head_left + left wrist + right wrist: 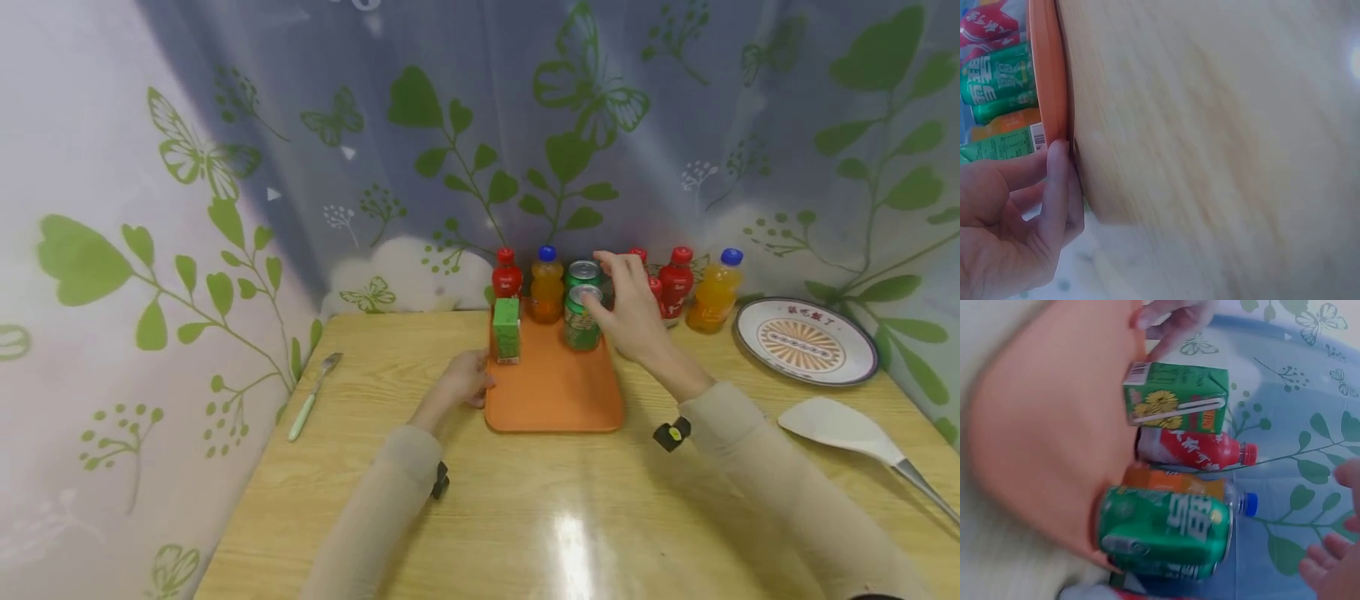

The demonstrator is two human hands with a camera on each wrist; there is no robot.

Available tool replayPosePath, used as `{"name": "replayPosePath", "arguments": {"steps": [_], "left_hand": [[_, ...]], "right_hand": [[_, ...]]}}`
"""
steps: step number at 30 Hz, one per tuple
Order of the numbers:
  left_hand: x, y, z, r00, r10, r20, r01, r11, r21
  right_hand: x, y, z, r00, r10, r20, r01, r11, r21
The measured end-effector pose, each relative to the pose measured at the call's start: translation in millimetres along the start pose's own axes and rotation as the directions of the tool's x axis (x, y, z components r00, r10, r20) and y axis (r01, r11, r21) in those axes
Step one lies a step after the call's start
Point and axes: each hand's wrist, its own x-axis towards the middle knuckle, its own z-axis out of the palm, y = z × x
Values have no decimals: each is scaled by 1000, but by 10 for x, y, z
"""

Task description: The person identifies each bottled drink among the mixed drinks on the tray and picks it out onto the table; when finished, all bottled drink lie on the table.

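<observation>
Left hand (465, 381) on the orange rectangular plastic tray (555, 400), right hand (636, 312) loose by two green metal cans (582, 329)

From my end, I see the tray lying on the pale wood-grain table (487, 517). The left hand pinches its left rim; my left wrist view shows the fingertips against the edge. The right hand is wide, fingers apart and holding nothing. From the head view alone I might take its thumb for touching the front can, but my right wrist view shows a gap between them.

On the tray, I have both cans upright, one behind the other, toward the far right. A green box-shaped drink carton (507, 333) stands at the left side, with a red-capped plastic bottle (507, 277) behind it. An amber plastic bottle with a blue cap (547, 293) stands between the carton and the cans.

Right of the tray, I make out a red-labelled plastic bottle (677, 282) beside a yellow-orange plastic bottle (716, 296). Farther right are a round white patterned plate (806, 343) and, nearer me, a white broad-bladed scoop (840, 427). A fork with a pale green handle (310, 404) lies far left.
</observation>
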Motion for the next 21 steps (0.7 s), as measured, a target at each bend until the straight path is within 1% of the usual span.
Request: {"name": "replayPosePath", "arguments": {"steps": [2, 4, 7, 9, 11, 14, 16, 18, 21], "left_hand": [[5, 12, 11, 1000, -1, -3, 1, 1000, 18], [6, 17, 24, 1000, -7, -3, 7, 1000, 18], [6, 19, 38, 1000, -19, -5, 19, 1000, 3], [9, 21, 40, 1000, -22, -5, 22, 1000, -2], [14, 25, 34, 1000, -23, -7, 23, 1000, 0], [17, 32, 25, 1000, -26, -13, 26, 1000, 1], [14, 30, 25, 1000, -21, -10, 21, 1000, 1], [10, 21, 31, 1000, -13, 2, 13, 1000, 0], [16, 15, 3, 1000, 12, 16, -12, 1000, 11]], "right_hand": [[104, -18, 89, 994, 68, 85, -65, 997, -43], [201, -16, 175, 978, 136, 156, -124, 989, -80], [316, 19, 308, 953, 200, 226, -167, 974, -156], [382, 50, 391, 944, 225, 240, -175, 961, -214], [438, 85, 471, 942, 235, 239, -165, 946, -279], [513, 135, 577, 941, 246, 233, -148, 917, -370], [547, 167, 635, 935, 261, 240, -142, 895, -423], [567, 195, 688, 920, 295, 258, -150, 874, -463], [612, 213, 763, 893, 356, 275, -183, 846, -500]]}}
